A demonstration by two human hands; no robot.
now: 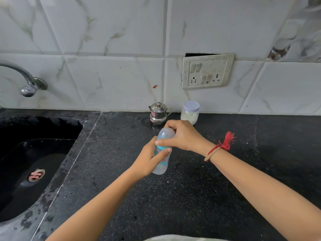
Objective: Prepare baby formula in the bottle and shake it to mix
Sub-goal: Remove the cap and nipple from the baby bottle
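Note:
A clear baby bottle (161, 166) with a teal collar and a translucent cap (165, 135) stands on the black counter (191, 197), tilted slightly. My left hand (147, 162) is wrapped around the bottle's body. From the right, my right hand (182, 136) grips the cap and collar, thumb on the teal ring. Behind them, by the wall, stands a plastic jar (190, 113) with a pale lid and white powder inside. A small steel pot (158, 113) with a lid and spout is just left of the jar.
A black sink (34, 162) with a drain lies to the left, a steel tap (26, 79) above it. A switch and socket panel (207, 71) is on the tiled wall. A red thread is tied at my right wrist.

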